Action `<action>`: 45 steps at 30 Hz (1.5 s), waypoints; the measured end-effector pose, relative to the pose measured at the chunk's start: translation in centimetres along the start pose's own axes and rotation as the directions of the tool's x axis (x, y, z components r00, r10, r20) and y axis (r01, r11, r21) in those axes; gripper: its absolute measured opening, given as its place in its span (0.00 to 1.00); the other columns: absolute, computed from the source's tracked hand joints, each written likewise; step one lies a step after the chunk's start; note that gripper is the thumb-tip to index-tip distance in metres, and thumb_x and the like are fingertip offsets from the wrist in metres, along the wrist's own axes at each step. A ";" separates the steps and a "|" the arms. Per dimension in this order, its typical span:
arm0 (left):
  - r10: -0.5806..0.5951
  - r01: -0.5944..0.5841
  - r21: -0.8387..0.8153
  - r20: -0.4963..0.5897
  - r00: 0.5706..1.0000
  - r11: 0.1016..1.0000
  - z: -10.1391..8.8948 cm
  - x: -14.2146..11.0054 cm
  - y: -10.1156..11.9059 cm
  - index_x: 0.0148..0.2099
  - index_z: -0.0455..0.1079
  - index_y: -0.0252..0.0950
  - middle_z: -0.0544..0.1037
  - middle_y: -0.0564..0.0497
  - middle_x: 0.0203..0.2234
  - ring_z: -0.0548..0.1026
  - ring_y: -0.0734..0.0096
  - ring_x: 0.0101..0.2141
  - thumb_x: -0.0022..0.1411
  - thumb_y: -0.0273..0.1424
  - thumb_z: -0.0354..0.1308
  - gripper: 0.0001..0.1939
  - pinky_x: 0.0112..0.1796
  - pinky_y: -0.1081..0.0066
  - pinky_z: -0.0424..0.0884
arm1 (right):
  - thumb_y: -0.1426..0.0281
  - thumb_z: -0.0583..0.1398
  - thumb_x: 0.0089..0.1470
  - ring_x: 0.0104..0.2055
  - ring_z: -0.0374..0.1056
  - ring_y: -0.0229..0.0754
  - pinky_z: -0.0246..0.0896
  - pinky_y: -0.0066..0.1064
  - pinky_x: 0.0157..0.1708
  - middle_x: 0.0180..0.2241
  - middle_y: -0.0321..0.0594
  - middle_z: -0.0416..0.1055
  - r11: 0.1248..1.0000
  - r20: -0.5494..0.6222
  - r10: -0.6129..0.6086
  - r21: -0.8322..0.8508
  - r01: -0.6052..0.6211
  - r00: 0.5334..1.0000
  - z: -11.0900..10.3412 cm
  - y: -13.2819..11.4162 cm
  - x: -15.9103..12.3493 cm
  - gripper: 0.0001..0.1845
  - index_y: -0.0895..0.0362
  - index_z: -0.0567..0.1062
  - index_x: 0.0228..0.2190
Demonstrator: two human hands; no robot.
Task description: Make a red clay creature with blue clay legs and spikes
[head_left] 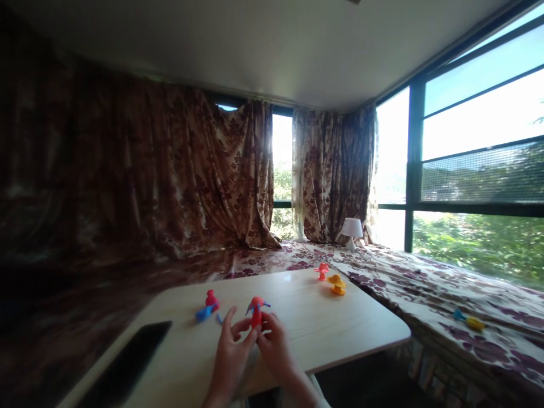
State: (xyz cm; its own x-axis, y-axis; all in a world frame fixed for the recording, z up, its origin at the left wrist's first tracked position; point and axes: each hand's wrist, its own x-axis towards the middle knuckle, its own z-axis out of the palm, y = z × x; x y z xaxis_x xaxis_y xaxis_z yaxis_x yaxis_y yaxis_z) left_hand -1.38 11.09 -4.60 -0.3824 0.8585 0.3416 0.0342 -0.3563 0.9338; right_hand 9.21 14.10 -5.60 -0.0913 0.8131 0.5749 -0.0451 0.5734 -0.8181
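Between my two hands, above the near part of the table, is a small red toy figure with a rounded top and blue side pieces. My left hand grips its lower part from the left, index finger raised. From the right, my right hand pinches the same toy, thumbs close together at its base. Just beyond my left hand lie a blue toy piece and a red toy piece, touching or overlapping. A small curved blue piece is beside my left fingers.
A pink toy and a yellow toy stand at the table's far right. A long black panel lies on the left of the pale table. Blue and yellow pieces and a white lamp rest on the flowered cloth.
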 end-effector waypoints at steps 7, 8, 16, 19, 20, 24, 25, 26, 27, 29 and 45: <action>0.166 -0.154 0.207 -0.041 0.985 0.966 -0.4 1.1 -0.7 0.51 0.64 0.35 0.78 0.41 0.40 0.75 0.52 0.44 0.47 0.43 0.61 0.30 0.45 0.52 0.67 | 0.59 0.66 0.39 0.25 0.59 0.38 0.55 0.29 0.25 0.21 0.34 0.64 0.949 0.086 0.197 0.235 -0.212 0.977 -1.2 -0.9 0.9 0.17 0.59 0.75 0.26; 0.233 -0.215 0.261 -0.041 0.972 0.941 -0.6 1.3 -0.7 0.49 0.65 0.36 0.77 0.41 0.40 0.75 0.52 0.44 0.48 0.42 0.60 0.26 0.46 0.51 0.67 | 0.59 0.66 0.38 0.25 0.58 0.38 0.54 0.29 0.25 0.21 0.33 0.64 0.939 0.109 0.212 0.252 -0.234 0.971 -1.3 -1.3 0.8 0.17 0.59 0.75 0.27; 0.689 -0.675 0.648 0.308 0.656 0.354 -1.7 3.0 1.7 0.50 0.66 0.34 0.75 0.41 0.43 0.72 0.54 0.45 0.55 0.30 0.57 0.19 0.48 0.53 0.66 | 0.65 0.64 0.38 0.26 0.56 0.36 0.52 0.27 0.26 0.22 0.32 0.63 0.906 0.190 0.246 0.303 -0.295 0.950 -1.8 -2.8 0.4 0.13 0.59 0.76 0.29; 0.681 -0.682 0.707 0.405 0.610 0.190 -1.8 3.2 2.4 0.51 0.66 0.34 0.75 0.41 0.43 0.72 0.53 0.45 0.55 0.28 0.56 0.19 0.47 0.53 0.66 | 0.66 0.63 0.40 0.26 0.56 0.36 0.53 0.27 0.27 0.22 0.33 0.64 0.911 0.213 0.239 0.289 -0.295 0.947 -1.9 -2.8 0.4 0.13 0.60 0.77 0.30; 0.681 -0.682 0.716 0.425 0.597 0.151 -1.8 3.2 2.6 0.50 0.66 0.34 0.75 0.41 0.43 0.72 0.53 0.45 0.55 0.28 0.56 0.19 0.47 0.53 0.65 | 0.66 0.62 0.40 0.26 0.56 0.36 0.53 0.27 0.27 0.22 0.33 0.63 0.914 0.224 0.231 0.284 -0.290 0.947 -1.9 -2.8 0.4 0.12 0.59 0.77 0.29; 0.708 -0.708 0.704 0.478 0.520 0.044 -1.8 3.6 3.2 0.49 0.67 0.34 0.77 0.42 0.40 0.72 0.53 0.43 0.55 0.28 0.55 0.17 0.46 0.54 0.64 | 0.66 0.62 0.40 0.24 0.55 0.35 0.52 0.27 0.26 0.21 0.31 0.62 0.914 0.246 0.225 0.282 -0.292 0.943 -1.9 -3.1 0.3 0.10 0.58 0.77 0.27; 0.715 -0.718 0.696 0.487 0.501 0.029 -1.7 3.7 3.3 0.48 0.68 0.35 0.77 0.42 0.40 0.73 0.54 0.42 0.55 0.28 0.55 0.17 0.46 0.54 0.64 | 0.66 0.62 0.40 0.24 0.55 0.34 0.52 0.27 0.26 0.21 0.31 0.62 0.914 0.247 0.229 0.279 -0.296 0.942 -2.0 -3.2 0.3 0.10 0.58 0.77 0.27; 0.720 -0.725 0.688 0.496 0.486 0.015 -1.7 3.8 3.4 0.48 0.68 0.37 0.77 0.43 0.39 0.73 0.54 0.42 0.55 0.28 0.55 0.16 0.46 0.55 0.64 | 0.67 0.61 0.40 0.24 0.55 0.34 0.52 0.27 0.26 0.21 0.31 0.62 0.914 0.250 0.232 0.275 -0.298 0.940 -2.0 -3.3 0.3 0.09 0.58 0.77 0.27; 0.722 -0.734 0.679 0.507 0.471 0.001 -1.7 3.9 3.6 0.47 0.69 0.38 0.78 0.44 0.39 0.73 0.54 0.42 0.55 0.28 0.55 0.16 0.46 0.54 0.63 | 0.67 0.61 0.40 0.24 0.54 0.34 0.52 0.26 0.26 0.21 0.31 0.62 0.915 0.253 0.232 0.272 -0.299 0.939 -2.0 -3.4 0.3 0.09 0.58 0.77 0.26; 0.719 -0.754 0.657 0.538 0.440 -0.029 -1.7 4.0 3.7 0.45 0.70 0.39 0.79 0.46 0.37 0.73 0.54 0.42 0.55 0.28 0.55 0.14 0.47 0.54 0.62 | 0.68 0.61 0.40 0.25 0.54 0.34 0.51 0.26 0.26 0.21 0.31 0.60 0.918 0.267 0.222 0.266 -0.293 0.938 -2.1 -3.5 0.4 0.08 0.59 0.76 0.25; 0.565 -0.743 0.668 0.598 0.569 0.042 -1.6 2.7 5.6 0.46 0.72 0.40 0.80 0.47 0.38 0.72 0.53 0.44 0.56 0.25 0.53 0.16 0.52 0.47 0.55 | 0.67 0.61 0.43 0.29 0.58 0.36 0.54 0.25 0.27 0.25 0.32 0.65 0.948 0.257 0.164 0.227 -0.224 0.953 -1.7 -3.6 -0.1 0.09 0.58 0.76 0.29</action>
State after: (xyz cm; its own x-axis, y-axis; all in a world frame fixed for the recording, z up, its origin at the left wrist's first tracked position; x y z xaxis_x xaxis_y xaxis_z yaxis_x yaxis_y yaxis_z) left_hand -3.71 10.81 1.43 0.3533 0.5081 0.7855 0.9025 -0.4062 -0.1431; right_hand 11.09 12.15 -2.71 -0.3498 0.8424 0.4098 -0.2484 0.3384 -0.9076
